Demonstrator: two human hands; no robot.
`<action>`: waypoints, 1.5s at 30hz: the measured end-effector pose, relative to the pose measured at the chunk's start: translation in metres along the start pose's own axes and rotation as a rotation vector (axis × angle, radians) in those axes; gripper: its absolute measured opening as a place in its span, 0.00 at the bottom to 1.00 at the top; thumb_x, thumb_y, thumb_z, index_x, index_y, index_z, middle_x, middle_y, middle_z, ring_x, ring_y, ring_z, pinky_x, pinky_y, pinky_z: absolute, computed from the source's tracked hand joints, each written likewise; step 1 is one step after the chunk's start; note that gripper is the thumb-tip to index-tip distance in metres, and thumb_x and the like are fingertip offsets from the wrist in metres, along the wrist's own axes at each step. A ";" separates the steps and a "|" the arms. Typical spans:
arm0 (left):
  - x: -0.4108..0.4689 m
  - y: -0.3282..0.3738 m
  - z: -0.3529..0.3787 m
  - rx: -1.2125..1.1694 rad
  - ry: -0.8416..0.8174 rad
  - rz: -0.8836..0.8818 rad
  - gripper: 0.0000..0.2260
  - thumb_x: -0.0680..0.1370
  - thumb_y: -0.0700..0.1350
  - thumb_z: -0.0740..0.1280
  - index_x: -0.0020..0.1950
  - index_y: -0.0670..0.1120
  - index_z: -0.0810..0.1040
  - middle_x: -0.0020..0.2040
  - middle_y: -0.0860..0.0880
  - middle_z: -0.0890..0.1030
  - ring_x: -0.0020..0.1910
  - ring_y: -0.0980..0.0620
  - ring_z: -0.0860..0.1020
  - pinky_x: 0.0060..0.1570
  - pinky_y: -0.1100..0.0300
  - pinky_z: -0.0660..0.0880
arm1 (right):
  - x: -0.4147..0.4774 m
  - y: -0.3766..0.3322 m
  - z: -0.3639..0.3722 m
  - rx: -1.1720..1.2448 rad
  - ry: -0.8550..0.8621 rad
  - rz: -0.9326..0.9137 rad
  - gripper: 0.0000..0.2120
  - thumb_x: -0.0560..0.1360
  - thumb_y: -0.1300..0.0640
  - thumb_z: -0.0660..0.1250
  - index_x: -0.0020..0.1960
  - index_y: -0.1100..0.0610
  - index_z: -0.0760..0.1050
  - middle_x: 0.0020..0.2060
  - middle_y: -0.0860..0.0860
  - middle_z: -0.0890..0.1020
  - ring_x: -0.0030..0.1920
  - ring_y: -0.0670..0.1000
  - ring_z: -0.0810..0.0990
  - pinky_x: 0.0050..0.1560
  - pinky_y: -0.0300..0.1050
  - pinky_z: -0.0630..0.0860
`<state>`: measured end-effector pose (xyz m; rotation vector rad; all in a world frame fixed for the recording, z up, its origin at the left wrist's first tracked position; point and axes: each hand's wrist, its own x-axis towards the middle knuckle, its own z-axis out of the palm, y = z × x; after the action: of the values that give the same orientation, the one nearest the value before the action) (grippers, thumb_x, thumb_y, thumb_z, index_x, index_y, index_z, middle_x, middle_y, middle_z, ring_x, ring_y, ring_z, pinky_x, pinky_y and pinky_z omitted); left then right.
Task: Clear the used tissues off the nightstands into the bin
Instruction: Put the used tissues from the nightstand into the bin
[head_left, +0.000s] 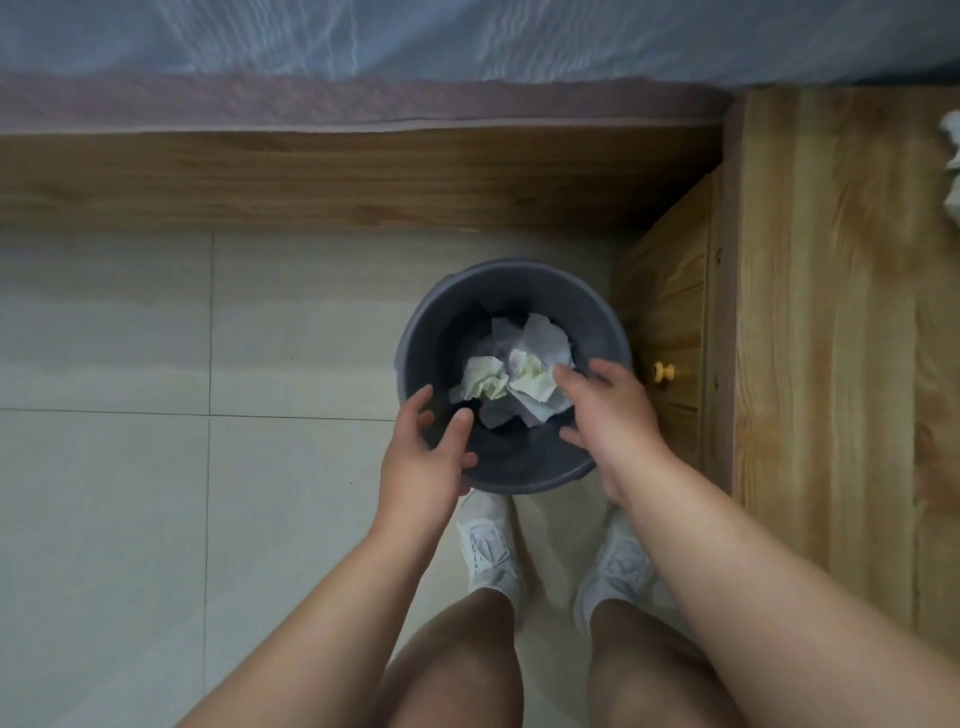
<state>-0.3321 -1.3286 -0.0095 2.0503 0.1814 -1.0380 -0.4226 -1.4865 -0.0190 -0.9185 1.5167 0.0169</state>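
Note:
A dark grey round bin (511, 291) stands on the tiled floor in front of my feet. Several crumpled white tissues (511, 371) lie inside it, some stained yellowish. My left hand (426, 454) hovers at the bin's near-left rim, thumb over the inside and fingers outside, spread and holding nothing. My right hand (610, 415) is over the bin's right side with fingers apart and empty; its fingertips are blurred just above the tissues. Another crumpled tissue (953, 156) lies on the wooden nightstand (831, 286) at the far right edge of the view.
The nightstand stands right of the bin, its drawer knob (663, 371) facing the bin. A wooden bed frame (311, 176) runs across behind the bin, with bedding (363, 41) above it. My white shoes (491, 551) stand just behind the bin. Pale floor tiles (104, 467) stretch to the left.

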 end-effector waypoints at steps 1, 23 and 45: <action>-0.005 0.000 0.000 0.008 0.002 0.009 0.23 0.83 0.56 0.68 0.78 0.60 0.68 0.70 0.53 0.77 0.41 0.60 0.87 0.30 0.67 0.80 | -0.004 -0.002 -0.004 0.012 -0.004 -0.005 0.29 0.79 0.49 0.72 0.77 0.51 0.69 0.70 0.51 0.77 0.59 0.50 0.81 0.59 0.53 0.82; -0.148 0.228 0.183 0.498 -0.396 0.710 0.16 0.83 0.62 0.63 0.70 0.61 0.76 0.65 0.63 0.78 0.65 0.65 0.75 0.66 0.53 0.76 | -0.144 -0.089 -0.299 0.046 0.320 -0.332 0.10 0.77 0.57 0.74 0.53 0.43 0.81 0.45 0.40 0.86 0.47 0.42 0.85 0.49 0.44 0.83; -0.078 0.252 0.301 1.170 -0.248 1.018 0.20 0.82 0.54 0.68 0.74 0.53 0.77 0.76 0.42 0.71 0.74 0.37 0.67 0.59 0.43 0.77 | -0.077 -0.001 -0.319 -0.828 0.409 -0.427 0.18 0.73 0.57 0.78 0.62 0.52 0.80 0.51 0.50 0.78 0.47 0.54 0.78 0.40 0.52 0.81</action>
<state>-0.4523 -1.6945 0.0990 2.3542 -1.7714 -0.7090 -0.6968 -1.6117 0.1104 -1.9945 1.6690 0.1662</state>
